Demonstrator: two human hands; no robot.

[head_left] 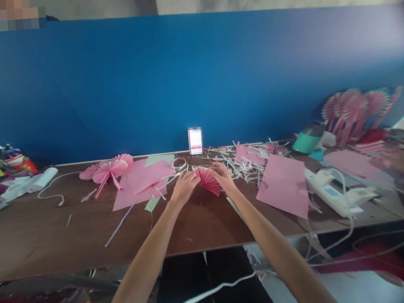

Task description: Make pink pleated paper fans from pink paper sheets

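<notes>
A pleated pink paper fan is spread between my two hands, just above the brown table. My left hand pinches its left edge, fingers closed near the top. On the other side, my right hand grips the upper right of the folds with bent fingers. The fan's pleats open downward to the right. Beyond my hands lies a heap of white paper strips. A roll of tape rests close to my left hand.
Pink sheets lie to the right, others to the left beside finished pink fans. A phone stands against the blue partition. At right are a white power strip with cables, a teal container and upright pink fans.
</notes>
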